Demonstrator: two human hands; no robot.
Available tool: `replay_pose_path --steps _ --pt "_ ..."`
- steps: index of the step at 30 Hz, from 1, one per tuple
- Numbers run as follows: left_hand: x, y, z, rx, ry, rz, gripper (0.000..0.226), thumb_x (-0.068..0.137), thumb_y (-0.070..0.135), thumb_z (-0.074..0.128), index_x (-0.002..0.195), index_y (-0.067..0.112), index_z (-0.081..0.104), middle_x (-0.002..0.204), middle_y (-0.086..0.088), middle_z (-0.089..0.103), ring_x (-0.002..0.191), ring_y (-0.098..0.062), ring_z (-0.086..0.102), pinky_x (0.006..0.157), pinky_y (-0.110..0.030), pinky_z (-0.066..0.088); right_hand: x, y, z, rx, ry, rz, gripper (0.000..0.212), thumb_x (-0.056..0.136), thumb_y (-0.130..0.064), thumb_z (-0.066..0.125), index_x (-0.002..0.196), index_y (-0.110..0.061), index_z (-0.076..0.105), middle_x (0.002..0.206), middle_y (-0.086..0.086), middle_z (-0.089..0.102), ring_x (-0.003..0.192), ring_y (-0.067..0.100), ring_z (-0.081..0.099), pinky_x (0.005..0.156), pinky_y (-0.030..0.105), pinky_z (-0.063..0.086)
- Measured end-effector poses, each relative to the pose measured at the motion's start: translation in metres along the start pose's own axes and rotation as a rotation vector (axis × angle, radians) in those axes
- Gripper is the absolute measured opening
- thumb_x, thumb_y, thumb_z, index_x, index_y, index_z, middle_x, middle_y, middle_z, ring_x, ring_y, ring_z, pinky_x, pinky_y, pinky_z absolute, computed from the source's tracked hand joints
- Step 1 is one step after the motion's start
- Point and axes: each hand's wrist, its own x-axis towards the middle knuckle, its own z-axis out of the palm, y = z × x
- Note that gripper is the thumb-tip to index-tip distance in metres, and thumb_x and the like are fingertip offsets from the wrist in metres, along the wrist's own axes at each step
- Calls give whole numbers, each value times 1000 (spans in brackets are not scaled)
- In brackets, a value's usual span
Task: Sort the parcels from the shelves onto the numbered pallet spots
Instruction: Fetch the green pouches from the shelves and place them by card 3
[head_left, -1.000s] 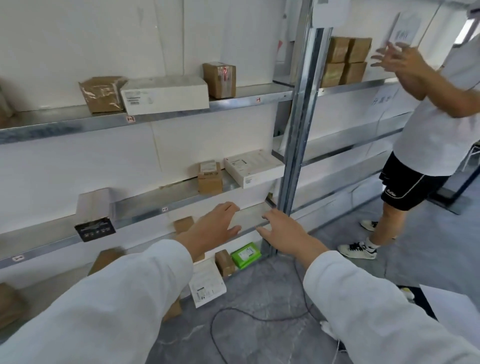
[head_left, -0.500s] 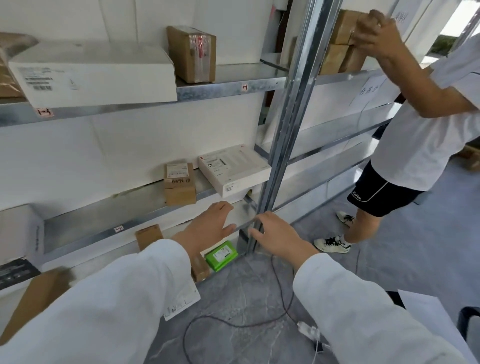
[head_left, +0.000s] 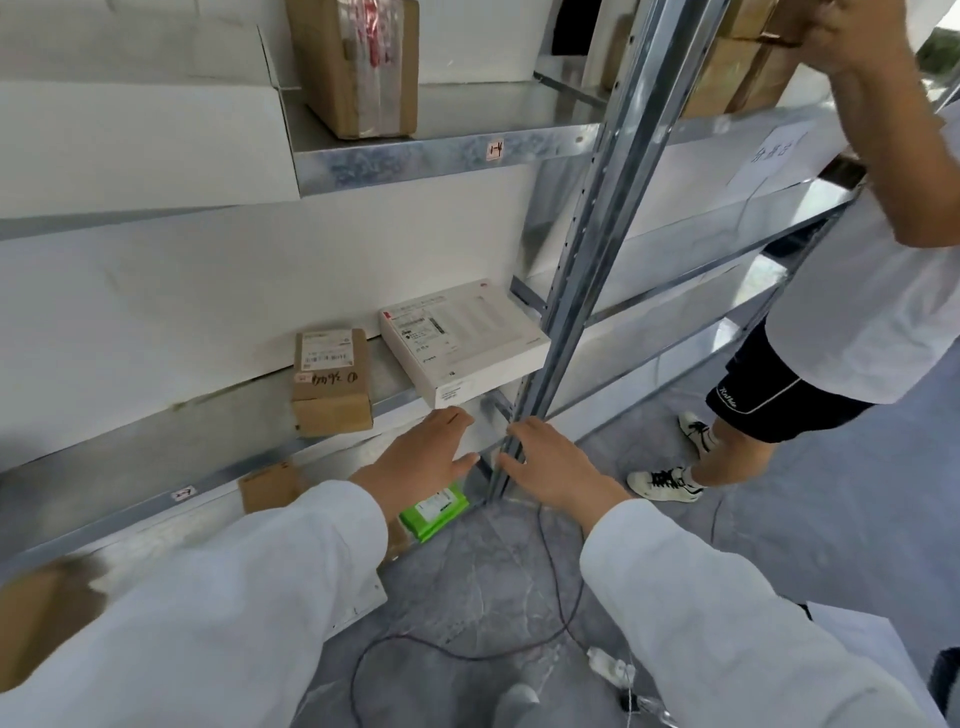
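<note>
**Hands reach for a flat white parcel, nothing lifted yet**

The metal shelving (head_left: 447, 156) fills the view, and it holds several parcels, so by the look of it most of the sorting is left; no numbered pallet spot is in sight. A second person (head_left: 862, 291) at the right handles boxes on the next bay. On the middle shelf a flat white parcel (head_left: 462, 340) with a printed label lies beside the upright post (head_left: 587, 249), its corner overhanging the shelf edge. A small brown parcel (head_left: 332, 382) stands just left of it. Below the white one, the left hand (head_left: 421, 460) and right hand (head_left: 550, 470) are spread wide and empty, near it but not touching.
</note>
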Motion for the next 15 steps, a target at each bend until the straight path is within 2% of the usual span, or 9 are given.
replay_pose_path --steps 9,15 --pt "60 -6 29 -3 22 -199 51 95 41 51 139 17 40 142 2 44 129 -15 43 99 -34 43 86 58 -6 81 -131 -100 51 99 -40 44 143 -13 40 144 5 40 131 25 42 104 37 38" --pt "97 -4 80 -53 -70 -412 52 96 42 50 141 17 40 144 3 40 131 -15 40 103 -35 41 136 126 18 174 -289 -118 50 98 -36 44 141 -12 41 136 5 44 128 24 43 105 41 38"
